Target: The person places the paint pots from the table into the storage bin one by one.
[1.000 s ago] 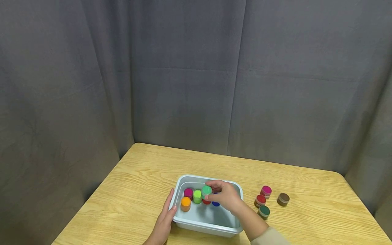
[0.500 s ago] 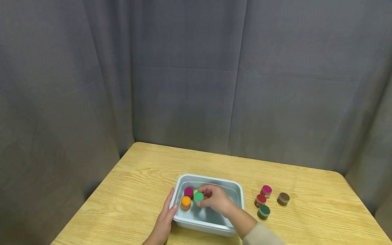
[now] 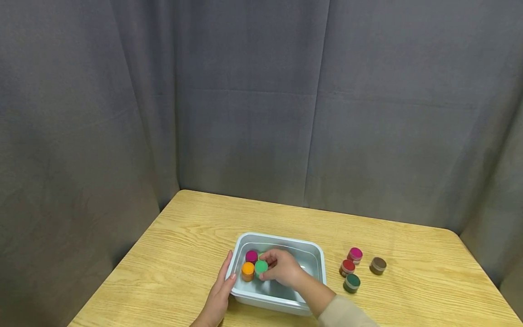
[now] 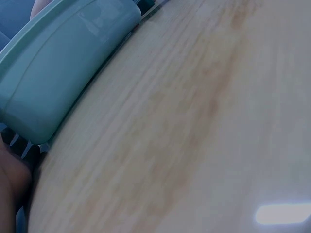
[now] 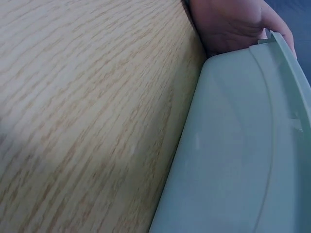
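Observation:
My right hand (image 3: 282, 270) pinches a small green paint jar (image 3: 261, 268) between thumb and fingers, low inside a pale grey-blue plastic bin (image 3: 286, 300). An orange jar (image 3: 248, 270) stands just left of it in the head view, with a magenta jar (image 3: 251, 256) behind. A sliver of a light green jar (image 3: 261, 256) shows past the fingertips; my right hand covers the part of the bin behind it. My left hand (image 3: 218, 293) holds the bin's left side, thumb over the rim; the right wrist view shows this left hand (image 5: 233, 24) against the outer wall.
On the wooden table (image 3: 196, 222), right of the bin, stand a pink jar (image 3: 355, 255), a red jar (image 3: 347, 267), a dark green jar (image 3: 352, 283) and a brown jar (image 3: 377, 265). Grey curtains (image 3: 245, 113) hang behind the table and at its sides.
My right hand has moved left and lower with the green jar, from over the middle of the bin to beside the orange jar. My left hand has stayed on the bin.

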`<state>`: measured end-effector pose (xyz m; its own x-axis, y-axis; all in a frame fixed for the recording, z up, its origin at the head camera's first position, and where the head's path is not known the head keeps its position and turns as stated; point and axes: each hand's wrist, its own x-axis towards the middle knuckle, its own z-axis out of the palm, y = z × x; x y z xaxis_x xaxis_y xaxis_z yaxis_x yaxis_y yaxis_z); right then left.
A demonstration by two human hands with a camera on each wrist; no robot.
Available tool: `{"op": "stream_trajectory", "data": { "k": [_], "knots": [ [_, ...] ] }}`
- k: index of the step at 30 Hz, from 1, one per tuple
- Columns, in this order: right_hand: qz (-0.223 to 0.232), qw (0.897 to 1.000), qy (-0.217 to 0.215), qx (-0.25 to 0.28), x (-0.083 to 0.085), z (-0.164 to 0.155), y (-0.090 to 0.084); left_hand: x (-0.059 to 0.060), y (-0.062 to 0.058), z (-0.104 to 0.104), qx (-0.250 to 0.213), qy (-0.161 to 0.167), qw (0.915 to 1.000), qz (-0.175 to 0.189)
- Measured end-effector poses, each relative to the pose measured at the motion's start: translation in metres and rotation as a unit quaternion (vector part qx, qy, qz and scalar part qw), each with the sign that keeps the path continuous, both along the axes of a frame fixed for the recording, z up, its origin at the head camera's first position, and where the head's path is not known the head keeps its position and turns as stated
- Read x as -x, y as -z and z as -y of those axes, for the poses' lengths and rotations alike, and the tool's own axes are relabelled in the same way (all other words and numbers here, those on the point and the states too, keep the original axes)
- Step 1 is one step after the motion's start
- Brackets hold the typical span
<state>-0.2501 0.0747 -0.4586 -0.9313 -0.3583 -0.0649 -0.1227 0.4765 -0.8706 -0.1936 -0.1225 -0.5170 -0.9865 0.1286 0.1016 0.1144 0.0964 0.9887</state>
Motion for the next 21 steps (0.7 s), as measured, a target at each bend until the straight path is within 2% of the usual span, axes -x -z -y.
{"op": "stream_trajectory", "data": {
  "k": [21],
  "knots": [
    [-0.019, 0.996, 0.003, -0.089, 0.0016, 0.0032, 0.0006, -0.0004, 0.0002, 0.0001, -0.007, 0.003, 1.0, 0.002]
  ]
}}
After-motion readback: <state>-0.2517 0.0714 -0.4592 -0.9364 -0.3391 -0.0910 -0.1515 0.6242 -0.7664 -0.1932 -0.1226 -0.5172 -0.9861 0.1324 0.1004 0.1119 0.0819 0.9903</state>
